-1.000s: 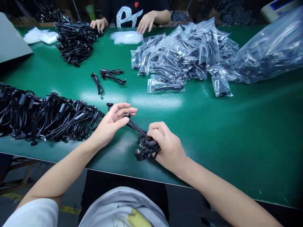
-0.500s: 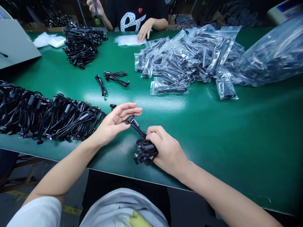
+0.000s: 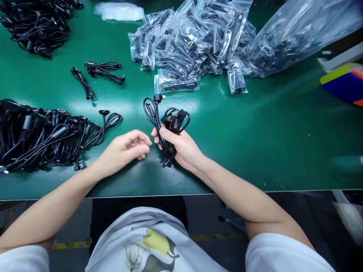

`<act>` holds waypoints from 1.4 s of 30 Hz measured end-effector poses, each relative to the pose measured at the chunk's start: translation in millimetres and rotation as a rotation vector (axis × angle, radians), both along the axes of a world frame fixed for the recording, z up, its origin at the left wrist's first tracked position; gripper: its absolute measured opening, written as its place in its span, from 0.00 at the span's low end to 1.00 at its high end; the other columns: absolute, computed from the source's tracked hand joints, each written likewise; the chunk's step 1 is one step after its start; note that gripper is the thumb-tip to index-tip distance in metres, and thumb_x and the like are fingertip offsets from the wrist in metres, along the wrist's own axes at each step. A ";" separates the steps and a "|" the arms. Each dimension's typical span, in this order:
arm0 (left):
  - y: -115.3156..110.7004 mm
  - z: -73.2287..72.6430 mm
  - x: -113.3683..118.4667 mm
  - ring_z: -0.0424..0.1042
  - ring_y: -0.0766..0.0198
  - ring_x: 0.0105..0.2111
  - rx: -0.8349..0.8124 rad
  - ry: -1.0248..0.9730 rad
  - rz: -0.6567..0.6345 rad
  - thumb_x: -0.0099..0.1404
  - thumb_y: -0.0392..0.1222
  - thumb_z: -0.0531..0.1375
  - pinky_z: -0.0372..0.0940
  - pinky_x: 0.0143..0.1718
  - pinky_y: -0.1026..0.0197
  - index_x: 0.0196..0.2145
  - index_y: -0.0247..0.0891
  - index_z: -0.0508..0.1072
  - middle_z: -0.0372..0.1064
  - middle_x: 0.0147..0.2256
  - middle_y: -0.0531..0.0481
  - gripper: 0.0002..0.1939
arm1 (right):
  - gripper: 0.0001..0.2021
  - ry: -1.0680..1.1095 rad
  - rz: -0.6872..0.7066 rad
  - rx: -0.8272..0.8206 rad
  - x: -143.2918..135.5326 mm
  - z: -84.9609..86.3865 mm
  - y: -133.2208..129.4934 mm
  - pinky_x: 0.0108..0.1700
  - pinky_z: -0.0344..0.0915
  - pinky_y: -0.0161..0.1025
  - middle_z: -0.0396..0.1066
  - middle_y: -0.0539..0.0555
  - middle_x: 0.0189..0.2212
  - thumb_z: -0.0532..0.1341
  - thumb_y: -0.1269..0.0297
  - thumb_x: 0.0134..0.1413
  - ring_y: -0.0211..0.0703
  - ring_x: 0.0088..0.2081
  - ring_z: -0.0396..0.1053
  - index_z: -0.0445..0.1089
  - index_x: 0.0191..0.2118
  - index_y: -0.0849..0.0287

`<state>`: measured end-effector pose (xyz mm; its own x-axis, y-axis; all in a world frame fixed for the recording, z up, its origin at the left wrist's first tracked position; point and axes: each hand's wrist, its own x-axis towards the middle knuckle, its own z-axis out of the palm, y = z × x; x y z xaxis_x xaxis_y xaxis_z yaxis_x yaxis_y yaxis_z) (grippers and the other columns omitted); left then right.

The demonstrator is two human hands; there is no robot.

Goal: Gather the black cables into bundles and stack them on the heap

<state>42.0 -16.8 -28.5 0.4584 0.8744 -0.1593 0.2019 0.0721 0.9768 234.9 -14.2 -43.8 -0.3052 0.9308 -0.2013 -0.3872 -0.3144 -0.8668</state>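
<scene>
My right hand (image 3: 184, 146) is closed around a bundle of black cables (image 3: 170, 130), whose loops and connectors stick out above and below the fingers. Just left of it, my left hand (image 3: 127, 149) is held with its fingers loosely curled and apart, holding nothing. Close beyond my left hand, one looped cable (image 3: 106, 128) lies at the right end of a long row of black cables (image 3: 42, 139). Two coiled cables, a smaller one (image 3: 82, 84) and a larger one (image 3: 104, 70), rest farther back on the green table.
A heap of clear bags with cables (image 3: 187, 45) covers the back middle, beside a large plastic bag (image 3: 295, 41). Another pile of black cables (image 3: 39, 26) is at the back left, near flat clear bags (image 3: 119, 11). The table edge (image 3: 159, 196) runs before my body.
The view has tipped down and shifted right. My right hand has turned, so the cable bundle now points upward. My left hand has come away from the cable end, its fingers more curled.
</scene>
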 end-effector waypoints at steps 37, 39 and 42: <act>-4.7 -9.6 6.5 0.72 0.68 0.31 -0.326 -0.137 -0.065 0.55 0.39 0.70 0.67 0.37 0.62 0.39 0.37 0.68 0.71 0.33 0.53 0.17 | 0.12 -0.130 -0.084 0.067 4.8 6.8 -0.9 0.25 0.58 0.34 0.63 0.43 0.18 0.73 0.59 0.47 0.32 0.20 0.60 0.73 0.30 0.60; -3.9 -6.6 6.8 0.72 0.68 0.28 -0.338 -0.088 -0.066 0.58 0.40 0.68 0.67 0.35 0.62 0.36 0.36 0.69 0.71 0.28 0.54 0.13 | 0.14 -0.130 -0.113 0.043 5.0 6.4 1.0 0.26 0.58 0.35 0.62 0.43 0.17 0.74 0.58 0.47 0.32 0.20 0.59 0.71 0.27 0.59; -2.9 -2.4 7.2 0.72 0.67 0.29 -0.333 -0.070 -0.093 0.59 0.41 0.67 0.67 0.36 0.61 0.36 0.35 0.71 0.74 0.27 0.52 0.11 | 0.15 -0.120 -0.120 0.017 4.9 6.0 2.3 0.26 0.59 0.35 0.62 0.44 0.18 0.74 0.57 0.46 0.33 0.20 0.59 0.69 0.26 0.59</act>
<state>49.2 -19.8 -30.9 0.5538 0.7334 -0.3941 0.1556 0.3739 0.9143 239.8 -12.0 -37.8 -0.1665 0.9625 -0.2141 -0.3142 -0.2576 -0.9137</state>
